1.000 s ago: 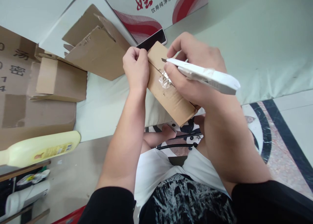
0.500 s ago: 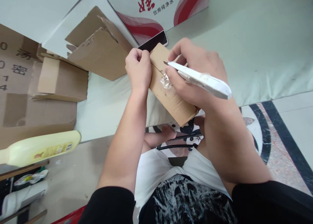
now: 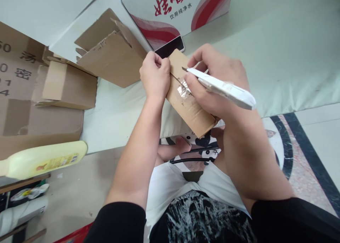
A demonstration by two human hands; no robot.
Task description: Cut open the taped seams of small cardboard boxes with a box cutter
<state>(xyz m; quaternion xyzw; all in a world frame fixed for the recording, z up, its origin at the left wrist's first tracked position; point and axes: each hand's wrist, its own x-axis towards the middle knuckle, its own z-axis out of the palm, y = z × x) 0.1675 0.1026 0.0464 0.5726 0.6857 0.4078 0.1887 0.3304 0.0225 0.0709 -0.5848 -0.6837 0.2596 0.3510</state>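
Observation:
A small brown cardboard box [image 3: 190,110] lies at a slant before me, a dark seam running along its top. Crumpled clear tape [image 3: 183,90] clings near the middle of that seam. My left hand [image 3: 156,73] is closed at the box's left edge, its fingertips partly hidden. In my right hand [image 3: 221,75] is a white utility knife [image 3: 223,89], its short blade [image 3: 184,69] out and pointing left above the far part of the box. The right hand's fingers wrap the knife's handle, and its lower side covers the right side of the box.
Behind the box are a phone [image 3: 171,46] and a white carton with red print [image 3: 180,9]. Open brown cartons [image 3: 114,57] stand to the left. A pale yellow bottle [image 3: 47,160] lies at lower left. Everything rests around a pale green cloth surface [image 3: 281,59].
The view has shifted slightly. Both hands, the box and the knife keep nearly the same places relative to each other; a little more of the tape shows.

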